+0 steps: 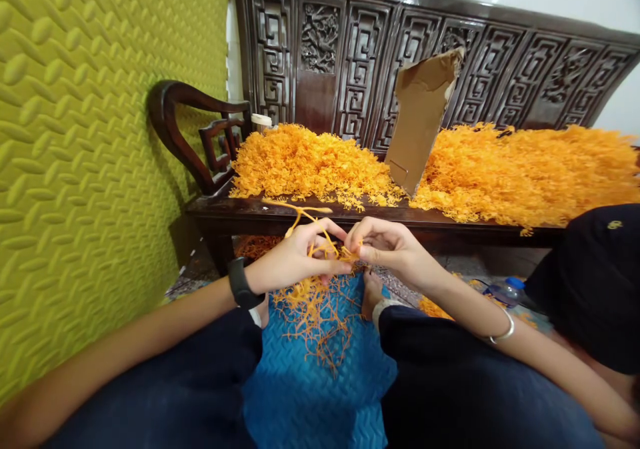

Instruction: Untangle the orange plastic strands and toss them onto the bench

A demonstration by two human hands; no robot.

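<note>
My left hand (295,252) is closed round a branched orange plastic sprue (304,211), whose thin arms stick out above and between the fingers. Close beside it, my right hand (393,245) pinches at the sprue's near end with thumb and forefinger. Whether a small orange piece sits between those fingertips is hard to make out. Below the hands, a tangle of loose orange sprues (320,322) lies on the blue mat (320,402) between my feet. On the bench ahead is a heap of small orange many-legged plastic pieces (310,165).
A dark carved wooden bench (290,212) spans the front. An upright cardboard piece (420,119) divides the first heap from a larger orange heap (530,175). A yellow padded wall (100,135) stands left. A person in a black cap (595,282) is close at right, near a blue-capped bottle (513,290).
</note>
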